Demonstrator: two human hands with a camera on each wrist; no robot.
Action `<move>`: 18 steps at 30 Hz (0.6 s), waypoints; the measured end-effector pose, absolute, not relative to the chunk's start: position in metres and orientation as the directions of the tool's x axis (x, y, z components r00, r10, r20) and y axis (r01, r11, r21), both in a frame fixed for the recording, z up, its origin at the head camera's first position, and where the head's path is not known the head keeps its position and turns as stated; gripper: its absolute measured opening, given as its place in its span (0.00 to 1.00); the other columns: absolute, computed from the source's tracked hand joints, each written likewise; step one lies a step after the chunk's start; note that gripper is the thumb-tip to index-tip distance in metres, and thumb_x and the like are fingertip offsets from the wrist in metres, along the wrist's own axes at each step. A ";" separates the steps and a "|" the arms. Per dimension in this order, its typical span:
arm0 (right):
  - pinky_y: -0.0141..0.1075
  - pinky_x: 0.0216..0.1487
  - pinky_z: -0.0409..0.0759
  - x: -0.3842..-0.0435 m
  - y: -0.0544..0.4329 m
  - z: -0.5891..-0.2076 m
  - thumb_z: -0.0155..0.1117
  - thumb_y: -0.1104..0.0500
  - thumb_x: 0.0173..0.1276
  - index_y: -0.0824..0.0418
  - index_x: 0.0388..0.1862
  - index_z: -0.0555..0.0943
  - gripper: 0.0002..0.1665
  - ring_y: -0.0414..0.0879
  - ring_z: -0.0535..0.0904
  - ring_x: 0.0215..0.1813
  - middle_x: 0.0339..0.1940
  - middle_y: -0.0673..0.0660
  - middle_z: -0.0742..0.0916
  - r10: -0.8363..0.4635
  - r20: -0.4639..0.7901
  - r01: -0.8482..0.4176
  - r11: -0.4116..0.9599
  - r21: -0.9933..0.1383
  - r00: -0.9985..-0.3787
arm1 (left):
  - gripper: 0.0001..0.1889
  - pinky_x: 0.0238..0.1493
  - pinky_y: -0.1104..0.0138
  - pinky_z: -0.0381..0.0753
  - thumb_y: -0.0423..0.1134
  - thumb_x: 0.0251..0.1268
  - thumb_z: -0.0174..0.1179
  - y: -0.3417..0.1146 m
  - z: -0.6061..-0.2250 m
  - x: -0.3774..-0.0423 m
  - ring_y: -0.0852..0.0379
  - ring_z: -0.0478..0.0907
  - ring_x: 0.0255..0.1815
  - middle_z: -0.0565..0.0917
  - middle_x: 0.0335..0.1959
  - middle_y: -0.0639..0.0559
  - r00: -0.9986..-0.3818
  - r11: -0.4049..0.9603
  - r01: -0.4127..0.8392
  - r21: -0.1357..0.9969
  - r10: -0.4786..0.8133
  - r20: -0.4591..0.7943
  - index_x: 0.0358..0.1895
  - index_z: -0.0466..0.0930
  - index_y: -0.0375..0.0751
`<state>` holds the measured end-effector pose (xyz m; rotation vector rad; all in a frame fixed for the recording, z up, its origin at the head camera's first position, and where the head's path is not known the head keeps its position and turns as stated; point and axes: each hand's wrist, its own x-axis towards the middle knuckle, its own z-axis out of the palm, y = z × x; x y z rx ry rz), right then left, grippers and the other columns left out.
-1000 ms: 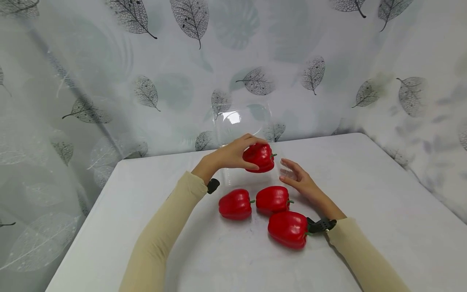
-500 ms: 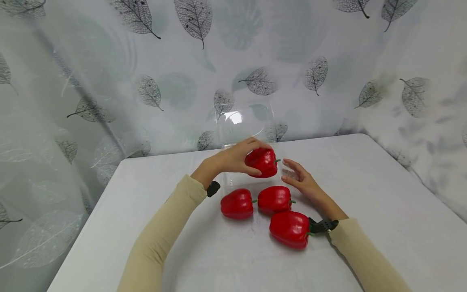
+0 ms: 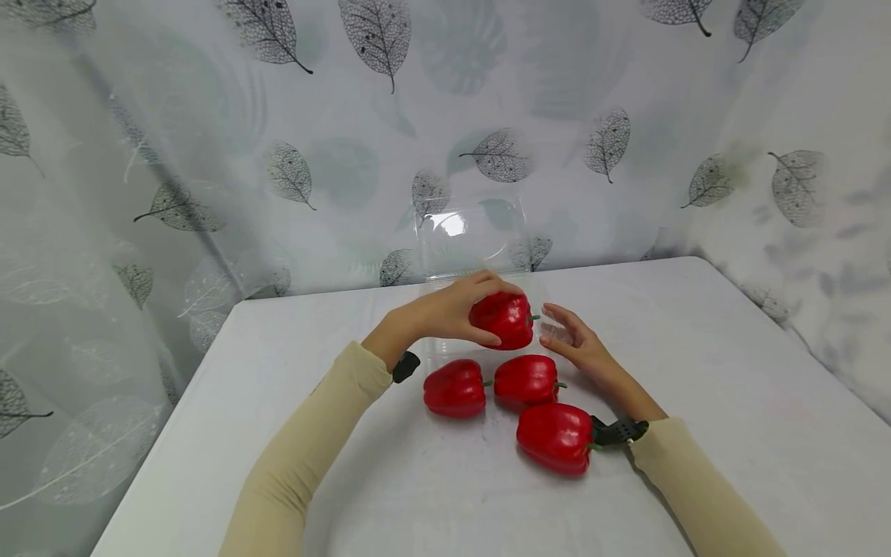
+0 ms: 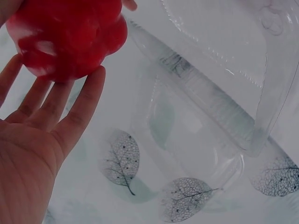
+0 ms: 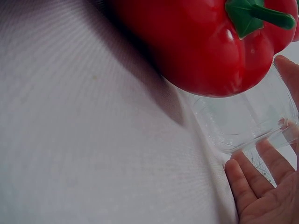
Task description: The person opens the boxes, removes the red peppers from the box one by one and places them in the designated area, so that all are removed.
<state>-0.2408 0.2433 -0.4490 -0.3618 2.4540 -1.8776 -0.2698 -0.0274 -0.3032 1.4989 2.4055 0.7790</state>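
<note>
A red bell pepper (image 3: 504, 321) hangs in the grip of my left hand (image 3: 445, 311), whose fingers and thumb lie around its sides. Its green stem points right. Below it is a clear plastic clamshell box (image 3: 440, 346), hard to make out, with its lid (image 3: 473, 240) raised at the back. My right hand (image 3: 583, 352) is at the box's right side, thumb and fingers spread; in the right wrist view its fingers (image 5: 268, 163) appear to touch the clear wall. The box's inside is partly hidden by the held pepper.
Three more red peppers lie on the white table in front of the box: one at left (image 3: 455, 389), one in the middle (image 3: 527, 381), and a nearer one (image 3: 554, 439) beside the right wristband (image 3: 618, 431). A leaf-patterned curtain (image 3: 334, 178) hangs behind the table.
My left hand has lowered the held pepper a little toward the box and the front peppers. My right hand stays beside the box. The whole head view has shifted slightly.
</note>
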 end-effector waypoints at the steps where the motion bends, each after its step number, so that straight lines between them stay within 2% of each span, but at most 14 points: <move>1: 0.60 0.66 0.64 -0.241 0.243 -0.449 0.63 0.54 0.69 0.56 0.78 0.54 0.44 0.64 0.56 0.76 0.78 0.63 0.60 -0.202 0.118 -0.167 0.245 -0.955 -0.972 | 0.35 0.53 0.69 0.79 0.38 0.56 0.71 -0.027 -0.303 -0.269 0.55 0.66 0.64 0.70 0.63 0.49 -0.460 0.342 0.777 0.529 0.882 0.106 0.68 0.67 0.45; 12: 0.61 0.67 0.63 -0.241 0.245 -0.450 0.62 0.54 0.70 0.55 0.79 0.52 0.44 0.65 0.55 0.76 0.78 0.63 0.59 -0.215 0.120 -0.174 0.254 -0.951 -0.969 | 0.36 0.52 0.71 0.79 0.38 0.55 0.71 -0.030 -0.304 -0.256 0.56 0.66 0.64 0.70 0.62 0.49 -0.419 0.287 0.777 0.561 0.900 0.119 0.68 0.66 0.45; 18: 0.61 0.67 0.62 -0.240 0.245 -0.450 0.61 0.55 0.71 0.56 0.78 0.52 0.43 0.64 0.55 0.76 0.78 0.63 0.59 -0.221 0.121 -0.175 0.242 -0.954 -0.968 | 0.35 0.52 0.71 0.79 0.38 0.56 0.70 -0.032 -0.306 -0.252 0.58 0.65 0.64 0.70 0.62 0.51 -0.419 0.293 0.774 0.561 0.902 0.107 0.69 0.66 0.46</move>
